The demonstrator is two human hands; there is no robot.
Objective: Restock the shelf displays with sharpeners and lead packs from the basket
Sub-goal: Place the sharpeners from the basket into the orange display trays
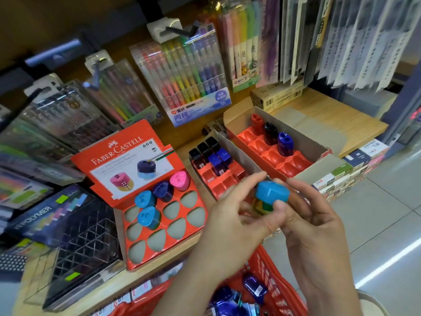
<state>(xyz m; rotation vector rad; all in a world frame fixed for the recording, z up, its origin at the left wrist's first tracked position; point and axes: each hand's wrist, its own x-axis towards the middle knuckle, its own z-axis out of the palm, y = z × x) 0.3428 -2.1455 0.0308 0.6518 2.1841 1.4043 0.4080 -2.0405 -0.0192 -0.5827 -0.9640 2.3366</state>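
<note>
A light blue triangular sharpener (pixel 271 194) is held in front of the shelf between both hands. My left hand (pixel 237 215) pinches its lower part with the thumb, and my right hand (pixel 312 215) grips its right side. The red Faber-Castell display box (pixel 159 215) to the left holds two light blue, one dark blue and one pink sharpener, with several open slots. The red basket (pixel 268 277) below holds dark blue sharpeners (pixel 254 288) and packets.
Two more red trays sit on the wooden shelf: a middle one (pixel 218 176) with black and blue sharpeners, and a right one (pixel 278 153) with red, black and blue sharpeners. Pen packs hang behind. Black lead boxes (pixel 57 226) lie at the left.
</note>
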